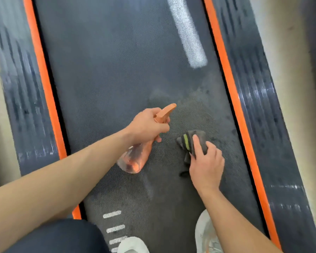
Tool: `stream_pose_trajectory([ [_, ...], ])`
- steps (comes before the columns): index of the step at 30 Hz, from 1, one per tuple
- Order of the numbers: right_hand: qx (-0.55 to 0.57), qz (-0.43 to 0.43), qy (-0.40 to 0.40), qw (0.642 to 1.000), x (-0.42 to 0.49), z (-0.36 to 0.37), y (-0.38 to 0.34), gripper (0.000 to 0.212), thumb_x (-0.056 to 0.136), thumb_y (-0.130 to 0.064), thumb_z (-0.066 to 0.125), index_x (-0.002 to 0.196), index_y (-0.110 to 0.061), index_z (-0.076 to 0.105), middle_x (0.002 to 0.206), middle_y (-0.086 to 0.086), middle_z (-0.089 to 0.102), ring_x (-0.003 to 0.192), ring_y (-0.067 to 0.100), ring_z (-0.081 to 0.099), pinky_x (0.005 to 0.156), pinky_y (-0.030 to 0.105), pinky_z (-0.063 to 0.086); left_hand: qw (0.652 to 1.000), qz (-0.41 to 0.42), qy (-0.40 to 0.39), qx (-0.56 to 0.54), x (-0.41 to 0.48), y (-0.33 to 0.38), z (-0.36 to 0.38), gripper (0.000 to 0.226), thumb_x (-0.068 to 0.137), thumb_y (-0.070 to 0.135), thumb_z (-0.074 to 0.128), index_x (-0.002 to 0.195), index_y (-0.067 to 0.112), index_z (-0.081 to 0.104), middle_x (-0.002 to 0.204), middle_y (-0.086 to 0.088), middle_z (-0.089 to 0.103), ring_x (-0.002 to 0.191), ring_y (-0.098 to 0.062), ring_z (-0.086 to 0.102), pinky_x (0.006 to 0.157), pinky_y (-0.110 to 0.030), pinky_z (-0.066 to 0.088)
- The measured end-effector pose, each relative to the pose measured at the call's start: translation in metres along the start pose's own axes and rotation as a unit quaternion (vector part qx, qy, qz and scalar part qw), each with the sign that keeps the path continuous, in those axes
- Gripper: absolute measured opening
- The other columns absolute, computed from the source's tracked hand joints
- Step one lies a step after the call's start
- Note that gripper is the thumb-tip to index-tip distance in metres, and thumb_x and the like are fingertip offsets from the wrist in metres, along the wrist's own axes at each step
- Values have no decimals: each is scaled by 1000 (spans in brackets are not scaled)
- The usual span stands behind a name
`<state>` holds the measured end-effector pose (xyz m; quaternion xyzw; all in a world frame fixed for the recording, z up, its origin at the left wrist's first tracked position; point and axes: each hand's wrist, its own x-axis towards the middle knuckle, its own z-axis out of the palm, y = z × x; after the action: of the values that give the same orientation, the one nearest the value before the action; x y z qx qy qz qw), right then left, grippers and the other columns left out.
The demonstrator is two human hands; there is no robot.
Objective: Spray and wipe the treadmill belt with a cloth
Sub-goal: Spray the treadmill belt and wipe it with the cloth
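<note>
The dark grey treadmill belt (108,84) runs up the middle of the view between orange strips. My left hand (146,125) grips the orange trigger head of a clear spray bottle (135,157), its nozzle pointing up the belt over a faint misty patch. Just to the right, my right hand (206,167) presses a dark grey cloth (192,141) with a green stripe flat onto the belt. The cloth lies bunched under my fingers, partly hidden by them.
Orange edge strips (232,92) and ribbed dark side rails (259,106) flank the belt. A white stripe (188,33) is printed on the belt far right, short white dashes (113,221) near me. My white shoes (204,232) stand on the belt's near end.
</note>
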<state>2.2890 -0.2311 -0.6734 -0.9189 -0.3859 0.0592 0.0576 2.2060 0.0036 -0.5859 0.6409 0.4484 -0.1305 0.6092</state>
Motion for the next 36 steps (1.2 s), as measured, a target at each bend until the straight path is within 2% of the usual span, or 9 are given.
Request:
stream_pose_trajectory([
  [4, 1, 4, -13, 1000, 7, -6, 2, 65, 85, -24, 76, 145, -24, 51, 123, 15, 56, 105, 36, 54, 81, 50, 51, 997, 7, -10, 80, 19, 18, 20, 9, 81, 20, 71, 87, 18, 65, 77, -1, 73, 56, -16, 74, 69, -31, 60],
  [7, 6, 19, -18, 1000, 9, -2, 0, 66, 86, -25, 75, 147, -27, 48, 125, 14, 53, 108, 35, 52, 84, 52, 50, 989, 3, -7, 145, 21, 24, 26, 7, 83, 22, 70, 84, 20, 63, 73, -8, 78, 55, -9, 73, 68, -28, 57],
  [10, 15, 36, -19, 999, 10, -1, -2, 66, 86, -24, 75, 146, -28, 48, 126, 14, 52, 109, 35, 50, 85, 54, 49, 992, -24, -13, 124, 14, 22, 20, 8, 83, 21, 70, 89, 20, 65, 75, 1, 73, 61, -16, 76, 64, -27, 55],
  [15, 32, 72, 4, 997, 6, 1, -11, 63, 85, -20, 77, 144, -26, 52, 125, 14, 52, 106, 36, 50, 85, 57, 48, 991, -60, 57, 107, -5, 0, -11, 11, 85, 20, 70, 95, 16, 69, 79, 6, 72, 58, -16, 76, 66, -24, 55],
  [19, 63, 92, 13, 994, 8, 6, -35, 66, 83, -19, 79, 143, -26, 53, 126, 15, 52, 108, 38, 51, 86, 58, 47, 984, -91, 69, 140, -12, -15, -23, 11, 82, 23, 69, 92, 17, 68, 75, -6, 79, 59, -14, 76, 79, -30, 59],
  [22, 80, 68, 11, 994, 13, 8, -46, 63, 84, -21, 77, 143, -27, 54, 127, 13, 52, 111, 36, 51, 89, 57, 47, 989, -89, 43, 110, -16, -20, -26, 14, 84, 21, 72, 97, 17, 70, 84, 3, 76, 61, -17, 77, 83, -31, 60],
  [26, 113, 134, 56, 983, 44, 0, -49, 55, 91, -22, 71, 143, -26, 54, 128, 16, 51, 109, 39, 51, 88, 55, 47, 994, -79, -24, 76, -26, -21, -25, 41, 62, 33, 71, 98, 14, 71, 88, 2, 74, 67, -25, 74, 88, -43, 63],
  [31, 103, 159, 126, 974, 128, -13, -17, 53, 94, -26, 66, 145, -25, 51, 131, 16, 51, 113, 39, 50, 90, 52, 46, 997, -60, -25, 45, -25, -20, -16, 51, 52, 39, 69, 96, 14, 72, 89, -1, 74, 74, -26, 74, 83, -52, 65],
  [36, 54, 145, 61, 986, 177, -2, -16, 50, 96, -38, 60, 144, -30, 50, 136, 14, 48, 118, 37, 48, 94, 50, 41, 999, -34, 14, 14, -19, -9, -10, 40, 63, 30, 66, 99, 15, 72, 102, -9, 77, 60, -22, 72, 79, -44, 65],
])
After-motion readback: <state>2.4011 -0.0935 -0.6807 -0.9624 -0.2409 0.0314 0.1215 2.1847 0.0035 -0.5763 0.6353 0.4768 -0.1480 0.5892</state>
